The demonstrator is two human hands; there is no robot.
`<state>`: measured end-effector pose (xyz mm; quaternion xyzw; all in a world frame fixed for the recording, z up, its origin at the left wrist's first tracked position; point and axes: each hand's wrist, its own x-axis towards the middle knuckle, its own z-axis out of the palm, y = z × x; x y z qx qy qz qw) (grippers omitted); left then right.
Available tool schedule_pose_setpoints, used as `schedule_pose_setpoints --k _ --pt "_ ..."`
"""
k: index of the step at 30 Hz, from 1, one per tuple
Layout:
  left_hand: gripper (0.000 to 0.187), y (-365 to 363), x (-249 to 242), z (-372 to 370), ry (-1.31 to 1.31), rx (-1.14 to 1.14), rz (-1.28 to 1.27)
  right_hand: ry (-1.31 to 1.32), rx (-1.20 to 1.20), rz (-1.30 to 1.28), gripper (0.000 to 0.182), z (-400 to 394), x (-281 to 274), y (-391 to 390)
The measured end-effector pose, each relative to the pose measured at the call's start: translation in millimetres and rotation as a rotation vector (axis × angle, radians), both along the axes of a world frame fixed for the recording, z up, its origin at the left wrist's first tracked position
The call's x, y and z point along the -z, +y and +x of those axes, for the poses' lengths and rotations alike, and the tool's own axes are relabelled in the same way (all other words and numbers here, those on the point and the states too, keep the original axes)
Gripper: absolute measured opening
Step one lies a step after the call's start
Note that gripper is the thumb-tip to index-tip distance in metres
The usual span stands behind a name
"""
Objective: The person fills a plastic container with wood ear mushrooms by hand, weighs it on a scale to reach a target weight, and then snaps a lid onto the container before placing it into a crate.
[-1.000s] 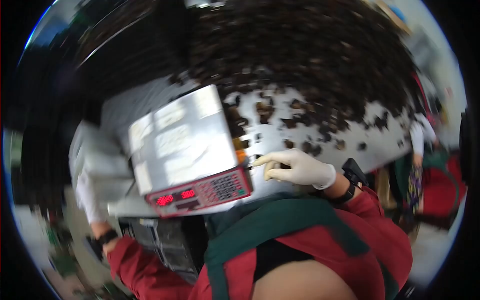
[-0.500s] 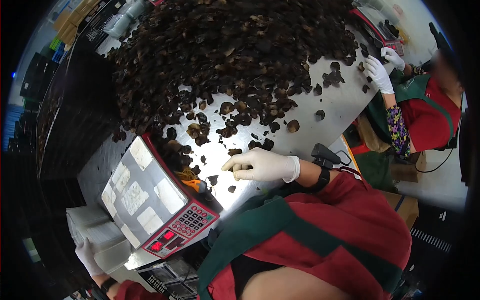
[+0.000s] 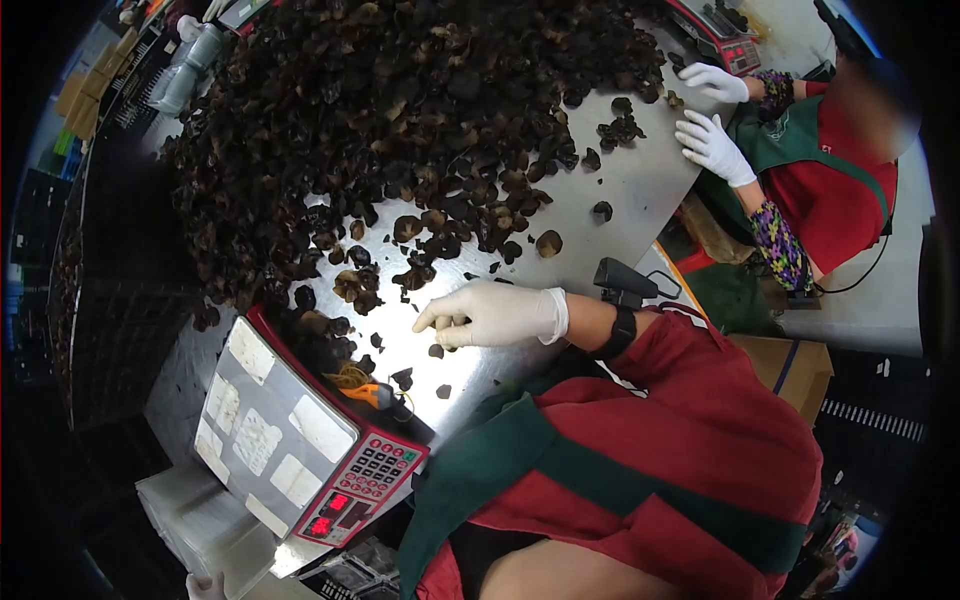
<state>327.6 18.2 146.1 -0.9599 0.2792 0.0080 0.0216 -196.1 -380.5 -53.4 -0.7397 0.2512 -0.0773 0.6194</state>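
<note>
My right hand (image 3: 492,315), in a white glove, hovers over the metal table with its fingers bent and thumb and forefinger apart. Nothing shows between them. Small dark pieces of what looks like wood ear mushroom (image 3: 402,379) lie below and beside it. At the lower left edge my gloved left hand (image 3: 206,586) is mostly cut off, its bent fingers at the rim of stacked clear plastic containers (image 3: 205,520). Between the hands sits a red digital scale (image 3: 277,428) with pale patches on its plate and a lit display. An orange-handled tool (image 3: 372,394) lies beside the scale.
A large heap of dark mushrooms (image 3: 400,110) covers the far part of the metal table (image 3: 625,250). At the right a co-worker's gloved hands (image 3: 715,148) are over the table edge, near another red scale (image 3: 735,50). A dark crate wall (image 3: 125,330) stands at the left.
The view has shifted, moving the scale lower in the picture. My left hand has moved toward the lower end of the containers. The co-worker's hands have shifted and their fingers are more spread.
</note>
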Motion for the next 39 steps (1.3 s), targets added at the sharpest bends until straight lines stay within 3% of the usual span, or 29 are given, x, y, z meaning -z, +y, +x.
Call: schedule_pose_setpoints --k 2,4,5,7,9,11,12,13,15,19,22,24,26,27,28,29,31,34,39 --pt "0.029 -2 -5 -2 -0.042 0.029 0.029 -0.079 0.116 -0.07 0.033 2 5 -7" --pt "0.026 -14 -24 -21 0.434 -0.001 -0.238 -0.063 0.16 -0.148 0.031 3 4 -24" --pt "0.026 -10 -28 -20 0.434 -0.005 -0.237 -0.047 0.198 -0.221 0.03 3 4 -36" --pt "0.024 1 -31 -17 0.307 -0.151 -0.5 -0.009 0.314 -0.502 0.026 8 9 -63" --pt "0.023 1 -28 -19 0.187 -0.181 -0.584 0.067 0.41 -0.838 0.02 14 10 -91" --pt "0.02 2 -20 -15 -0.227 0.069 -0.723 0.162 0.424 -0.909 0.021 24 6 -116" --pt "0.016 -3 -16 -15 -0.41 0.17 -0.66 0.185 0.44 -0.946 0.023 29 11 -128" --pt "0.013 -21 -10 -38 -0.42 0.225 -0.742 0.208 0.456 -0.983 0.026 35 19 -137" --pt "0.013 -43 3 -66 -0.489 0.399 -0.638 0.267 0.458 -0.981 0.031 43 31 -149" --pt "0.014 -107 52 -164 -0.261 0.573 -0.501 0.405 0.293 -0.866 0.032 41 36 -156" --pt "0.013 -126 104 -204 0.105 0.599 -0.391 0.136 0.334 -0.546 0.035 28 38 -158" --pt "0.027 -143 110 -231 0.266 0.582 -0.3 0.081 0.338 -0.405 0.035 18 21 -147" --pt "0.034 -151 111 -244 0.289 0.568 -0.337 -0.123 0.353 -0.168 0.038 9 19 -138" --pt "0.041 -153 112 -247 0.308 0.548 -0.372 -0.119 0.365 -0.169 0.038 2 16 -134" --pt "0.054 -153 111 -247 0.378 0.48 -0.398 -0.132 0.36 -0.013 0.037 -4 1 -125" --pt "0.054 -153 110 -247 0.38 0.485 -0.395 -0.146 0.35 0.143 0.037 -10 -7 -119" --pt "0.058 -152 109 -246 0.344 0.528 -0.386 -0.212 0.334 0.216 0.04 -17 1 -116" --pt "0.056 -149 107 -250 0.368 0.511 -0.373 -0.423 0.357 0.434 0.042 -22 15 -110" --pt "0.046 -141 107 -250 0.367 0.477 -0.333 -0.468 0.395 0.449 0.038 -26 22 -95"
